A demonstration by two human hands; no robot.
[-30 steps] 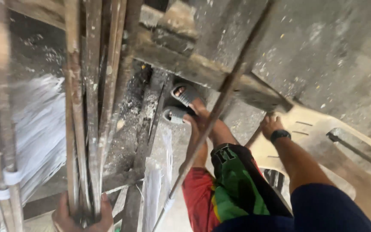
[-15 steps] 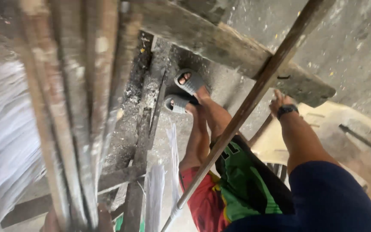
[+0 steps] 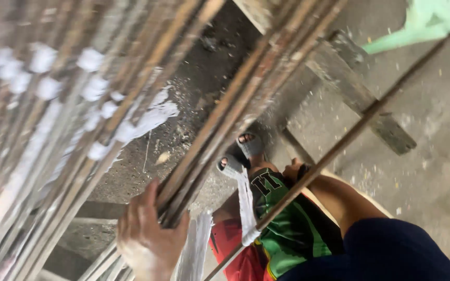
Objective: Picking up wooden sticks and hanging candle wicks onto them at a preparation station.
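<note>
Head view | left hand (image 3: 149, 237) fingers clasp rod bundle (image 3: 220, 119) | right hand (image 3: 292, 170) fingers: cannot tell

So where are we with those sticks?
Done: many sticks on the left already carry white wraps. In hand: the left hand grips a bundle of bare sticks; one long stick with a white strip crosses the lap. Right hand mostly hidden. Left: the bundle looks unwrapped.
</note>
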